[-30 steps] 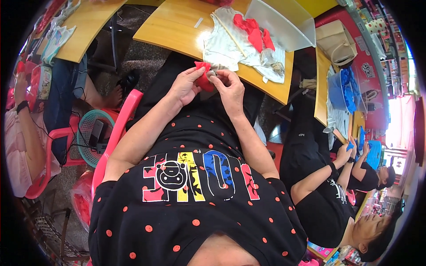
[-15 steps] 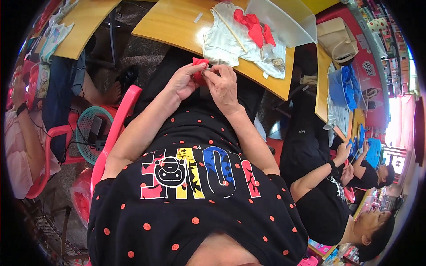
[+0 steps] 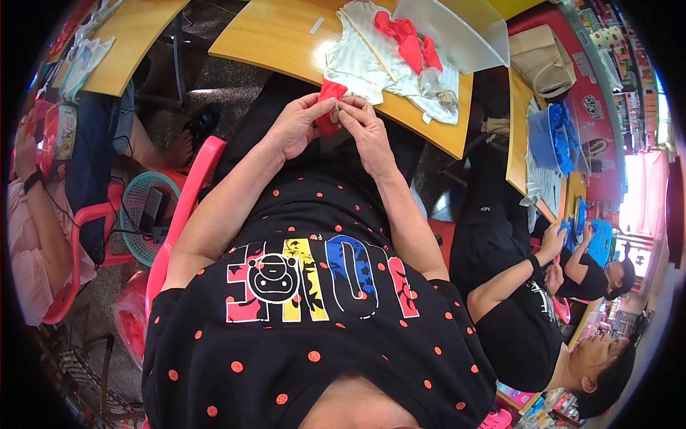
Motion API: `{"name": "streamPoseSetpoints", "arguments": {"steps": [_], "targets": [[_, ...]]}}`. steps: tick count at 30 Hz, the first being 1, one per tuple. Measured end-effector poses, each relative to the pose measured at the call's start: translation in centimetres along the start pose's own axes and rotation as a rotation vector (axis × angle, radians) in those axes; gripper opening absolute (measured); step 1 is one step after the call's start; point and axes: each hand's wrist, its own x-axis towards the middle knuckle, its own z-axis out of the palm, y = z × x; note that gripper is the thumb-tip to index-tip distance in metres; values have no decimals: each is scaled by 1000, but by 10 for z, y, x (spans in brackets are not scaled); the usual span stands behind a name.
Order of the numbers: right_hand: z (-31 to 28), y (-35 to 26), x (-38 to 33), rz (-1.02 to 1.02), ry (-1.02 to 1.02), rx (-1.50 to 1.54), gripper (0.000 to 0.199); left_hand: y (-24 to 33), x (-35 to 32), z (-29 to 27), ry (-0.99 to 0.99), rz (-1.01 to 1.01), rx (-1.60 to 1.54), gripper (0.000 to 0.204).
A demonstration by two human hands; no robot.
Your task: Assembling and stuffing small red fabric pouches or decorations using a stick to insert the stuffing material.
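Observation:
In front of my lap, just below the table's near edge, a small piece of red cloth (image 3: 331, 89) is held between both hands. My left hand (image 3: 299, 127) is closed, with thumb and fingers pinching the cloth from its left side. My right hand (image 3: 366, 136) is closed at the cloth's right side, thumb and fingertips pressed together. A small tan bit shows at the fingertips, too small to name. Part of the red cloth hangs below the fingers, partly hidden by my left hand.
On the wooden table (image 3: 271, 36) lie a white cloth (image 3: 357, 57), a thin wooden stick (image 3: 368, 44), more red cloth (image 3: 406, 44) and a clear plastic bag (image 3: 434, 84). A clear plastic bin (image 3: 468, 32) stands behind. People sit at left and right; a pink chair (image 3: 187, 204) is beside me.
The red cloth now stands up higher above my fingers, and the tan bit has come into sight. My right hand has shifted slightly and its fingers have turned.

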Motion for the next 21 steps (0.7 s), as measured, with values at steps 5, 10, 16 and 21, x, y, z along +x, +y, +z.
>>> {"name": "streamPoseSetpoints", "arguments": {"steps": [5,10,16,21], "targets": [[-3,3,0,-281,129,-453,19,-8,6,-8,-49,0,44,26],[-1,-1,5,-136,248,-249,21,-8,-1,7,-102,55,-29,31],[9,-15,-7,-244,241,-510,21,-6,6,-1,-134,159,-175,32],[14,-15,-9,-580,271,-786,20,-6,3,3,-135,140,-189,29]]}}
